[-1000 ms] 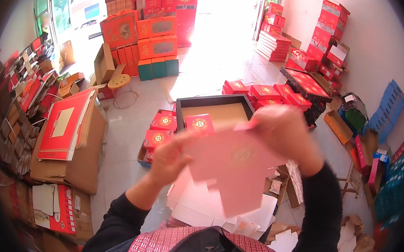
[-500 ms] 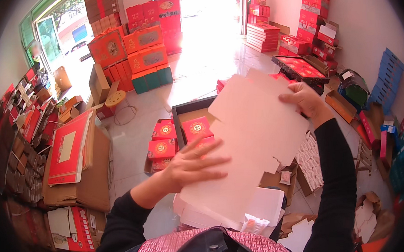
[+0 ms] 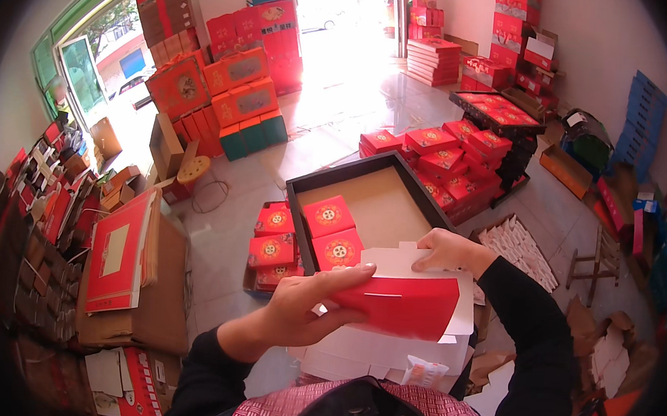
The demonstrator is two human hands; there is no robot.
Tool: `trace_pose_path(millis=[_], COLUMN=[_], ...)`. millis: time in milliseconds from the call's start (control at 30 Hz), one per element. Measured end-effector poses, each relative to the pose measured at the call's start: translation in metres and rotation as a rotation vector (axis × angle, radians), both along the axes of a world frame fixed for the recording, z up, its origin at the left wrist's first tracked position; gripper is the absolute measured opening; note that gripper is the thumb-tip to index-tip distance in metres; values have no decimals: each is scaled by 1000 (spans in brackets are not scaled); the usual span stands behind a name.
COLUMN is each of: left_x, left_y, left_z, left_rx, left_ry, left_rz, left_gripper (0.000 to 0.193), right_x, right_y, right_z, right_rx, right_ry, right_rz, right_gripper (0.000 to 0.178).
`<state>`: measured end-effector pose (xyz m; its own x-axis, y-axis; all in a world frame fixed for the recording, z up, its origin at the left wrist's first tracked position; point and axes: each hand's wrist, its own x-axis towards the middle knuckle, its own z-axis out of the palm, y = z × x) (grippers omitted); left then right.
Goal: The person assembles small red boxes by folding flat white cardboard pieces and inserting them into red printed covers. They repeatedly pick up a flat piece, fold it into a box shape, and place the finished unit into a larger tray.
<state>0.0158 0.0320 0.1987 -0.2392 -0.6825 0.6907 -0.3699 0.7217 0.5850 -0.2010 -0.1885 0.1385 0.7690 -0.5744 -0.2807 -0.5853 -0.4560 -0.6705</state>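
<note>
Over my lap, a flat carton blank [image 3: 412, 306] is partly folded, its red printed panel turned up over the white inside. My left hand [image 3: 304, 302] grips the left end of that red panel between thumb and fingers. The blank's far white edge is pinched by my right hand [image 3: 450, 252]. Below it lie more white card pieces [image 3: 346, 356], with a small white wrapped packet [image 3: 424, 371] on them. Just ahead stands a black-rimmed tray [image 3: 352, 167], holding small red boxes [image 3: 329, 215] along its left side.
Red boxes [image 3: 269, 248] are stacked left of the tray; a larger pile of red boxes [image 3: 449, 158] sits beyond it. A brown carton [image 3: 142, 287] stands at left, a low wooden stool [image 3: 596, 261] at right. White wrapped packets [image 3: 517, 252] fill a tray at right.
The blank has come down and nearer to me, and its red side now shows folded over. My left hand has gone from spread fingers to a grip; the right has moved down and left.
</note>
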Motion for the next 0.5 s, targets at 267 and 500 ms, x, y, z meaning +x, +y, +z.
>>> trace_pose_path(millis=[267,500], left_x=[-5,-26], left_y=[-12,-24], left_z=[-16,-125], left_rx=[397,919], left_ry=[49,197], left_rz=[112,96], left_gripper=[33,30], right_x=[-22,-32], right_y=[-5,84], right_z=[-1,2], right_rx=[-374,-70], right_ry=[-62,-405], right_rz=[145,82], right_gripper=[35,36])
